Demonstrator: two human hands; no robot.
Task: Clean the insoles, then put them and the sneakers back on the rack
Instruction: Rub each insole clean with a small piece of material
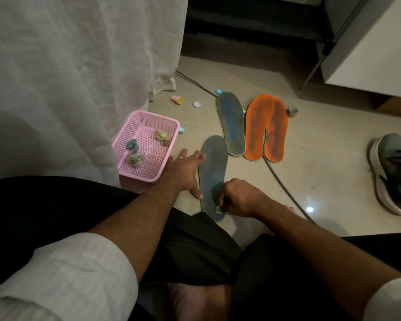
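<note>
A grey-blue insole [213,167] lies on the tiled floor in front of my knees. My left hand [184,170] rests flat beside it, straight fingers touching its left edge. My right hand [237,197] pinches a small pale-blue wipe [218,209] against the insole's heel end. Further back lie a second grey-blue insole [232,122] and two orange insoles [265,128], side by side. A grey sneaker [394,172] with a white sole sits at the right edge, partly cut off.
A pink mesh basket [146,121] with three crumpled wipes stands to the left, against a white curtain [74,77]. A cable [280,179] runs across the floor under the insoles. Small caps, a pink stamp [177,99] and a tape roll [292,111] lie behind. A white cabinet [375,49] stands back right.
</note>
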